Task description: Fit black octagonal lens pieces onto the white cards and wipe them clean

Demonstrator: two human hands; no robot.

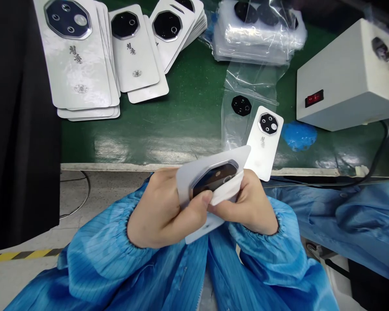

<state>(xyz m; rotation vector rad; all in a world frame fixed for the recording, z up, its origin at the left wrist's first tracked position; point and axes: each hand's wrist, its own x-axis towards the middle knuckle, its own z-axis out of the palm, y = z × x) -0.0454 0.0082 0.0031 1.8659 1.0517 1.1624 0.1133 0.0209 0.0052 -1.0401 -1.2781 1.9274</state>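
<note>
White panel [215, 173], one: held at the tabletop [184, 125]'s near edge, between both hands, tilted, long axis roughly near-to-far. Left hand [167, 211]: grip closed on its left side. Right hand [254, 203]: grip pinching folded white cloth [227, 190], right of lens window [210, 180] (contact unclear).

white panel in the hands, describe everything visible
The thin white panel looks smooth, perhaps plastic, with a rounded corner and a dark, angular camera window in a silvery rim. It is tilted near the green table's edge. The left hand grips its left side, thumb at the window's edge; the right hand holds a folded white cloth over part of the window. Hands and cloth hide some.
</note>
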